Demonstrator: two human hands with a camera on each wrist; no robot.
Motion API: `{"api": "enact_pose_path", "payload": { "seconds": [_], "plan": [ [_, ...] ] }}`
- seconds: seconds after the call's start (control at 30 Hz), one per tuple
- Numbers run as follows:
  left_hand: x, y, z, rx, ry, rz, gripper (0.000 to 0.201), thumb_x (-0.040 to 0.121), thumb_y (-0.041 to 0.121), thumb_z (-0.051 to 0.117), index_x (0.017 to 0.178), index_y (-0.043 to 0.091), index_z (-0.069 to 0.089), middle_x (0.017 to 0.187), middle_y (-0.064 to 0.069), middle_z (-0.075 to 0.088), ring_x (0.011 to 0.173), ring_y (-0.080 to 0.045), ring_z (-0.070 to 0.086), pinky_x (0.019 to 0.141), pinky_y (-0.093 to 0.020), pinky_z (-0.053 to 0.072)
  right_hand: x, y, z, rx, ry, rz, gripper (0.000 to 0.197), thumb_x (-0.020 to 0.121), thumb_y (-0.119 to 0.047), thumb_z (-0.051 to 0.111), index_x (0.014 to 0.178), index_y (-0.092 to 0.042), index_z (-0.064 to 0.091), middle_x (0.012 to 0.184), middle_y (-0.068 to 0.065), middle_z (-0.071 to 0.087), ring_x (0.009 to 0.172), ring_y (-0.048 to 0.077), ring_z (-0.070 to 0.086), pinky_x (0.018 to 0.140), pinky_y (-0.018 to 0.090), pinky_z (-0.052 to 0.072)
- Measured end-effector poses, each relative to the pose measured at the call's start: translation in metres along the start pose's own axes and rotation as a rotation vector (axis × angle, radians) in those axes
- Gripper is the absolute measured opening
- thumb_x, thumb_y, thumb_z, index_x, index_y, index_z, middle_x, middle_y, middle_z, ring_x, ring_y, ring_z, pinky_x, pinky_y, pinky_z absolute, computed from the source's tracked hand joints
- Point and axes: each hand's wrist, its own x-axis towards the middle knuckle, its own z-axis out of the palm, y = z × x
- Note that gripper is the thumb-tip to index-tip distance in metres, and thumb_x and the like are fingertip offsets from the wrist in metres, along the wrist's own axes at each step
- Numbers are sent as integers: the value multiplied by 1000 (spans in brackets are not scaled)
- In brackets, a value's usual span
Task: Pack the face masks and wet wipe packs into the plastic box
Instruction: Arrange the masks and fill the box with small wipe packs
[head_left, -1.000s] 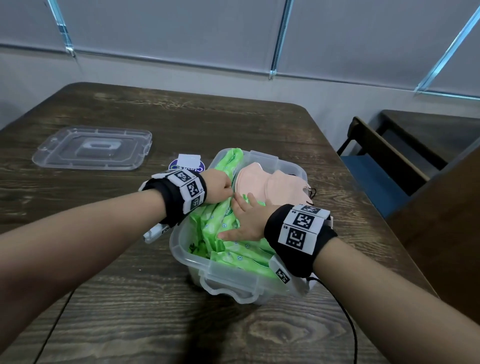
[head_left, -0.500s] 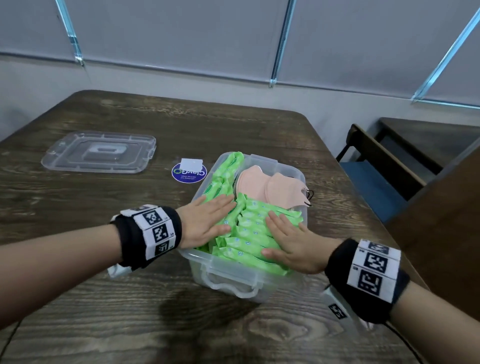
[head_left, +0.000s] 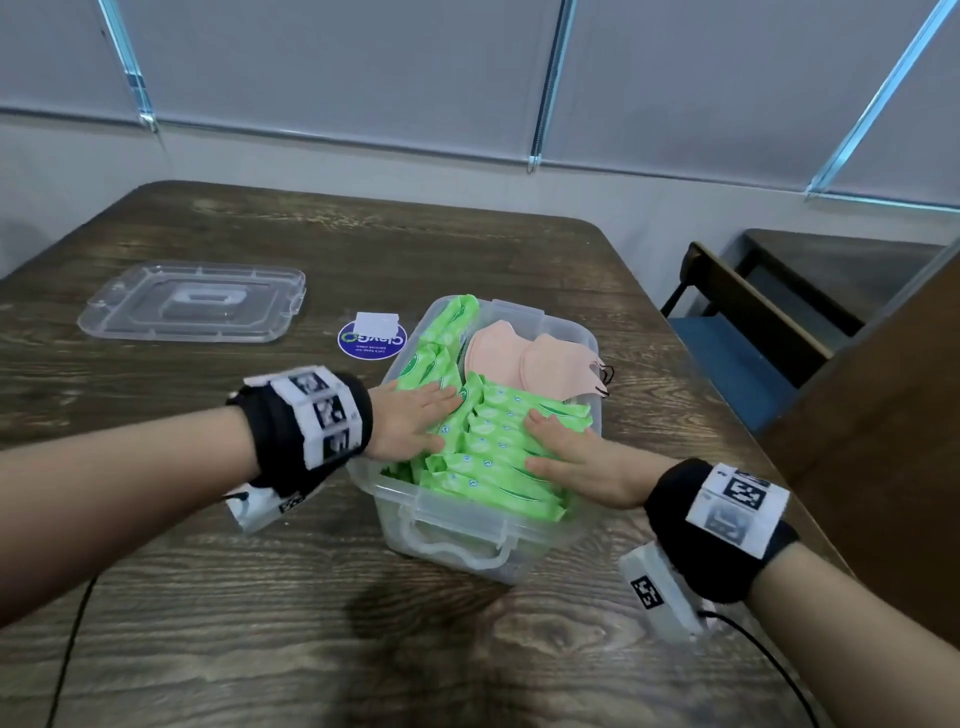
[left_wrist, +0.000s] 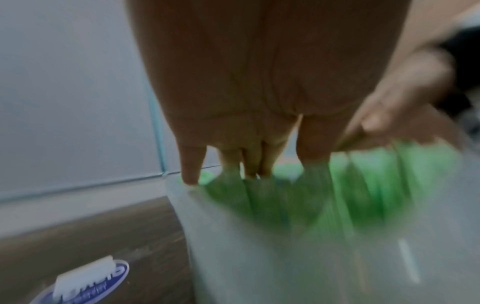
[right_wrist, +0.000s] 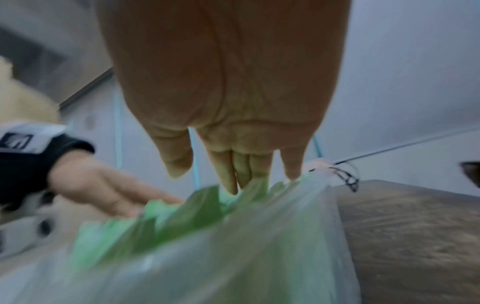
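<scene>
A clear plastic box (head_left: 519, 540) stands on the wooden table, filled with several green wet wipe packs (head_left: 493, 441). Pink face masks (head_left: 524, 358) lie at its far end. My left hand (head_left: 415, 418) lies flat with straight fingers on the packs at the box's left side. My right hand (head_left: 566, 452) presses flat on the packs at the right. In the left wrist view my left hand's fingertips (left_wrist: 249, 170) touch the green packs (left_wrist: 324, 195). The right wrist view shows my right hand's fingertips (right_wrist: 233, 185) on the packs (right_wrist: 182, 218) inside the box wall (right_wrist: 298, 236).
The box's clear lid (head_left: 195, 303) lies on the table at the far left. A round blue sticker with a white tag (head_left: 371, 335) sits just left of the box. A chair (head_left: 737, 332) and another wooden surface stand past the table's right edge.
Both hands came out of the box's middle and now lie flat on top of the wipe packs, wrists pulled back toward me. Since half a second ago they have barely moved.
</scene>
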Motion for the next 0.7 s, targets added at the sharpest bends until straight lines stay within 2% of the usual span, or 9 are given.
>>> {"api": "enact_pose_path", "payload": {
  "seconds": [0.03,0.1,0.13,0.2,0.27,0.33,0.5,0.6,0.7],
  "plan": [
    [-4,-5,-12,-91,-25,1,57,101,35,36,151,22,13,158,1,11,145,-13,12,116,-31,9,-4,7,-5,124,108,-9,56,100,-33,42,150,-13,23,157,0,21,142,8,19,110,15,13],
    [-14,-15,-39,-202,13,3,46,96,35,48,141,26,41,144,4,43,130,-11,41,109,-24,28,-10,21,-15,263,425,26,42,96,-24,54,136,-14,49,139,3,50,128,13,45,97,16,31],
    [-18,-18,-53,-200,71,3,40,94,36,52,133,26,50,134,6,53,119,-10,49,102,-22,34,-12,27,-20,302,554,68,37,94,-22,56,130,-14,55,132,3,56,120,13,51,92,18,35],
    [-14,-17,-77,-151,204,2,32,91,35,58,121,24,62,117,5,64,100,-9,56,91,-21,40,-12,34,-30,356,673,153,35,93,-24,58,126,-13,58,127,3,60,111,12,53,88,20,36],
    [1,-7,-92,-103,310,-1,26,89,32,61,112,21,67,106,3,68,90,-11,57,83,-21,41,-3,40,-42,338,694,222,41,93,-29,57,129,-11,55,131,7,57,118,18,51,93,25,37],
    [25,8,-98,-66,362,-5,24,87,30,62,106,17,69,103,2,68,89,-14,58,82,-22,43,13,49,-53,333,658,289,56,91,-36,59,139,-10,44,141,10,48,129,25,44,102,31,35],
    [95,35,-80,-39,279,-45,36,90,40,54,104,10,69,106,-6,69,93,-24,61,81,-31,46,54,76,-50,527,639,316,80,88,-42,62,150,-12,23,153,7,31,140,24,30,111,33,25],
    [126,35,-72,-47,193,-112,53,90,54,47,100,5,64,111,-8,63,97,-28,60,80,-33,43,71,86,-47,485,617,196,81,81,-39,70,148,-17,30,146,1,39,139,23,31,116,37,23],
    [146,31,-74,-79,166,-176,59,85,65,46,91,9,64,100,-7,67,89,-27,63,83,-33,48,89,87,-54,238,474,194,82,75,-38,73,145,-20,35,142,5,41,134,28,35,111,48,28]
  ]
}}
